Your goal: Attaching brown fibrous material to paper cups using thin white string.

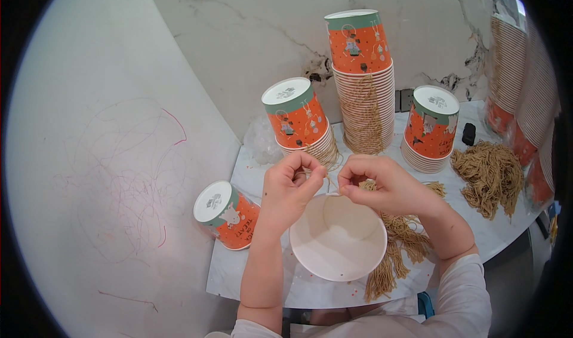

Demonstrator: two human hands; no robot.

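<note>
A white-lined paper bucket [337,257] stands mouth up before me, tipped slightly my way. Above its far rim, my left hand [289,189] is closed in a pinch on a thin tan cord [327,183]. My right hand [376,183], also pinching, grips the cord a short way to the right. Part of the cord appears to hang down inside the bucket's far wall. The exact way it runs at the rim is partly hidden by my fingers. Beneath my right forearm lies a bundle of tan cords [391,257], trailing toward the table's front edge.
Upside-down stacks of orange and green buckets stand behind: a short one [301,123], a tall one [363,87] and another short one [431,129]. A bucket [230,215] sits left. Right are a cord heap [489,177], a black object [469,134] and bagged buckets [507,75].
</note>
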